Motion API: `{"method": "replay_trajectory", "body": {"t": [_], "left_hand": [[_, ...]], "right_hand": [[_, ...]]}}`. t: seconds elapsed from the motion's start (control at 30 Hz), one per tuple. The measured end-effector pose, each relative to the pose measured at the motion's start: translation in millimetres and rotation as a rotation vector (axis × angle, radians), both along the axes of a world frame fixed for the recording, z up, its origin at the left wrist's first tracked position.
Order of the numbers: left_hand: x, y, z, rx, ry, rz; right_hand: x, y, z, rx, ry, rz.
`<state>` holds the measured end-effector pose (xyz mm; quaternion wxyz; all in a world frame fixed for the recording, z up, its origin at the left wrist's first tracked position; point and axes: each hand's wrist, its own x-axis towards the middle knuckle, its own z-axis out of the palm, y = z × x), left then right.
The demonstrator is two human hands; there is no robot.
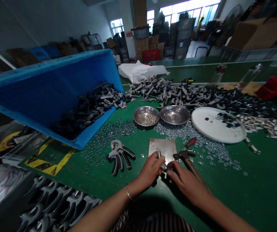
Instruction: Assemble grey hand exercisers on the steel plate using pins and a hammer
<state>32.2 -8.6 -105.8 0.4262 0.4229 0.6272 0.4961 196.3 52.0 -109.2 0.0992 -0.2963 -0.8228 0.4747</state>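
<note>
My left hand (150, 170) and my right hand (185, 182) pinch a small steel spring-and-bolt part (158, 154) between them, just above a square steel plate (162, 149). A wooden-handled hammer (191, 166) lies under my right wrist, its head near the plate. A red-handled screwdriver (191, 142) rests beyond it. To the left of my left hand lie several black-and-grey hand grip trainers (120, 157). Loose steel washers (208, 146) are scattered on the green workbench (256, 180) around both hands.
A tilted blue crate (48, 87) holds black grip handles at left. Two steel bowls (146, 116) and a white round lid (218, 125) stand ahead. Heaped grey handles (167, 91) lie beyond, bolts (266, 127) at right, and more grips (56, 203) in a tray at lower left.
</note>
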Motion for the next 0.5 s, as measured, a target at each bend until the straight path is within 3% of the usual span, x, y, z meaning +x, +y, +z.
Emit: {"method": "replay_trajectory", "body": {"t": [0.07,0.1,0.17,0.2,0.27,0.33,0.37,0.43,0.5], "left_hand": [[2.8,2.4,-2.8,-0.128,-0.271,0.01],[4.8,2.8,-4.3,-0.178,-0.38,-0.001],[9.6,2.7,-7.1,-0.266,-0.514,-0.015],[12.0,2.5,-7.9,-0.293,-0.527,-0.004],[14.8,3.9,-7.4,-0.251,-0.393,0.073],[12.1,9.8,-3.6,-0.092,-0.054,0.142],[8.1,15.0,-0.9,-0.009,0.143,0.115],[-4.4,29.6,4.6,0.087,0.49,-0.076],[-19.7,47.9,7.9,0.084,0.751,-0.359]], "right_hand": [[6.8,12.0,0.2,0.507,-0.035,0.048],[8.8,15.9,-0.8,0.663,-0.045,0.105],[9.0,18.2,-3.6,0.761,-0.033,0.194],[7.1,16.7,-4.9,0.706,-0.012,0.189],[0.8,9.8,-6.7,0.374,0.057,0.072],[-6.3,1.5,-7.5,-0.03,0.113,-0.063],[-9.1,-1.3,-7.6,-0.203,0.125,-0.094],[-10.5,-1.1,-7.3,-0.377,0.096,-0.077],[-4.4,7.4,-6.4,-0.295,0.042,-0.044]]}}
